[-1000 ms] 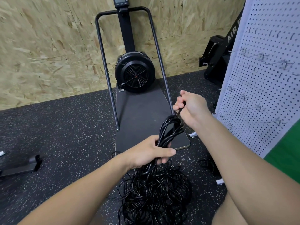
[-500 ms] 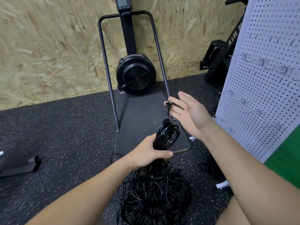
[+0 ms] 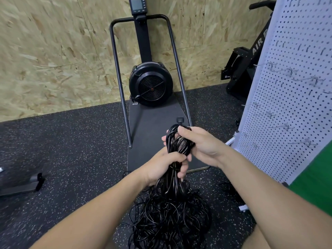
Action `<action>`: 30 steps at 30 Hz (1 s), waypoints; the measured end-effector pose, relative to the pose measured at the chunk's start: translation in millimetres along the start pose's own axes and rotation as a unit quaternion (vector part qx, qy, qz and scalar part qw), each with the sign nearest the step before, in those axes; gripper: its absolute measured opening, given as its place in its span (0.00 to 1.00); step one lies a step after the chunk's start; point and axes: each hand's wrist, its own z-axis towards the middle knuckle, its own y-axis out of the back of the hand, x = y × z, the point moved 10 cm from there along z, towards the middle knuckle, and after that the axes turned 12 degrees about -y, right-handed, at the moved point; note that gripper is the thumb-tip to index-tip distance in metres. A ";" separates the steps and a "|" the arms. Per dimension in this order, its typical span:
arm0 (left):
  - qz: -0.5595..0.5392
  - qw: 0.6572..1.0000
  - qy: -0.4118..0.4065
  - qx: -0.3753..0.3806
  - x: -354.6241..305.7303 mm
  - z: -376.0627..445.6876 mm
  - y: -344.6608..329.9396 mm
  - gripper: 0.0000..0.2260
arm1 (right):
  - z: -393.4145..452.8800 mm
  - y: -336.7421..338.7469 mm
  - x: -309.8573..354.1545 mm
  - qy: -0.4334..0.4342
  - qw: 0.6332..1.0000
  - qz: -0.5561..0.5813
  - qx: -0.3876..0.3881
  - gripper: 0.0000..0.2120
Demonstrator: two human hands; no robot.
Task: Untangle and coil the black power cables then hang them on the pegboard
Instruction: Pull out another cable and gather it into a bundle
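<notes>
A thick bundle of black power cables (image 3: 177, 146) stands upright between both hands in the middle of the view. My left hand (image 3: 163, 166) grips the bundle low down. My right hand (image 3: 199, 144) wraps around its upper loops, thumb over the top. A black plug (image 3: 180, 120) sticks up just above the right hand. Below the hands the cables spread into a tangled heap (image 3: 170, 218) on the floor. The white pegboard (image 3: 294, 97) with metal hooks stands at the right.
A black fan machine (image 3: 150, 83) with a tubular frame and flat base stands ahead against the chipboard wall. An exercise bike (image 3: 246, 67) sits behind the pegboard. A dark object (image 3: 23, 185) lies on the speckled floor at the left. Green surface at right.
My right hand had let the cable end rest on open fingers above the bundle; it has now come down and closed around the top loops. The left hand kept its grip.
</notes>
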 end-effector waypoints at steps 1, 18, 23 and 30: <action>-0.033 0.999 0.012 0.004 1.3 -1.3 -3.0 0.09 | 0.8 -3.0 -0.7 -0.007 0.999 0.029 0.014 0.32; -0.029 0.993 0.110 0.018 24.7 -10.2 -10.5 0.12 | -7.2 66.9 14.0 0.075 0.935 0.098 -0.331 0.14; -0.046 0.990 0.123 0.048 27.3 -13.4 -26.2 0.07 | -3.8 94.8 -5.4 0.055 0.900 0.194 -0.386 0.14; 0.063 0.996 0.060 -0.006 24.4 -14.1 -0.2 0.20 | -16.8 94.0 16.6 0.073 0.908 0.073 -0.407 0.12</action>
